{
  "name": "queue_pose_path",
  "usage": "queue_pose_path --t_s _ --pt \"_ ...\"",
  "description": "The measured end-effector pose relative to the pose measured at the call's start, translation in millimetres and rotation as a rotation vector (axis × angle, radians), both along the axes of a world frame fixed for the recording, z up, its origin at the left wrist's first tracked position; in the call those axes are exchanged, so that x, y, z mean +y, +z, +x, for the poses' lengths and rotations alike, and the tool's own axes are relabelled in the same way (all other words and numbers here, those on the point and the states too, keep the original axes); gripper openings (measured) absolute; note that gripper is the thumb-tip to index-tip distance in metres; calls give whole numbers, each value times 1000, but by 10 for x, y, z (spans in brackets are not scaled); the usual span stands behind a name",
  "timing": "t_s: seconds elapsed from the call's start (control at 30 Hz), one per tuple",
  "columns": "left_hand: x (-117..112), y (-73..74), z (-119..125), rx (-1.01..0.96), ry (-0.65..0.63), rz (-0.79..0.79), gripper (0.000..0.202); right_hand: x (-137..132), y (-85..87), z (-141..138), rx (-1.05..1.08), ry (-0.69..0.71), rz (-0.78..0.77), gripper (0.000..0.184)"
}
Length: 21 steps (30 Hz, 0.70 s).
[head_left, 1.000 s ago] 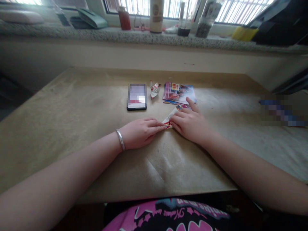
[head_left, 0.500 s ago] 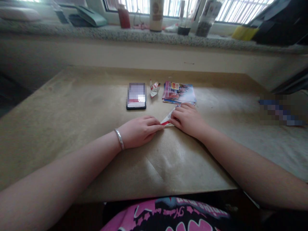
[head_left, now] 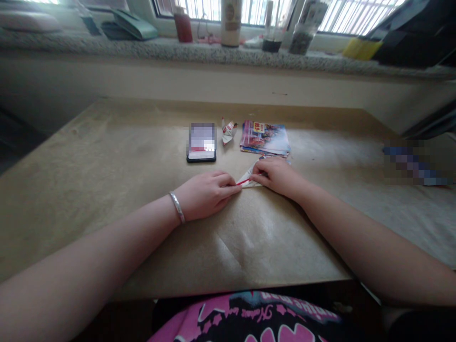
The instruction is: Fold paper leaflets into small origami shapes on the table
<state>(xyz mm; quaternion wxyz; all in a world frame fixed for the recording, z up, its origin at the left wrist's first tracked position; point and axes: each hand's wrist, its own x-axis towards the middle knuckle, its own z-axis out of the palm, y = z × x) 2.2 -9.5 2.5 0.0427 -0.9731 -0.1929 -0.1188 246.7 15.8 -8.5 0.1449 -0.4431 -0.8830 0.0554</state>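
Observation:
A small folded piece of printed paper [head_left: 249, 177], white with red edges, lies on the brown paper-covered table [head_left: 107, 180] between my hands. My left hand [head_left: 206, 194], with a silver bracelet at the wrist, pinches its near left tip with closed fingers. My right hand [head_left: 278, 175] is curled over its right part, fingertips pressing the fold. Most of the paper is hidden under my right fingers.
Behind my hands lie a black phone [head_left: 202, 142], a small finished folded paper figure [head_left: 228, 131] and a stack of colourful leaflets [head_left: 265, 137]. A stone windowsill [head_left: 199, 52] at the back holds bottles, jars and a green case. A blurred object [head_left: 416, 164] lies at the right.
My right hand has curled its stretched forefinger in and slid along the paper's fold. My left hand has kept its pinch on the tip.

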Motion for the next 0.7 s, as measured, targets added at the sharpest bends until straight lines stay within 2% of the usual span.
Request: queue_pose_path --t_s 0.13,0.3,0.37,0.47,0.7 --pt "-5 -6 0 -6 17 -3 33 -34 22 -17 -31 -8 21 19" --pt "-13 -3 8 -19 17 -5 33 -184 104 -101 -229 -58 213 30" --pt "-14 -2 10 -15 16 -1 33 -251 125 -152 -270 -37 241 31" --pt "-12 -3 9 -9 14 12 34 -302 110 -217 -239 -20 209 29" --pt "-15 -7 11 6 32 10 33 -219 30 -225 -51 -118 8 17"
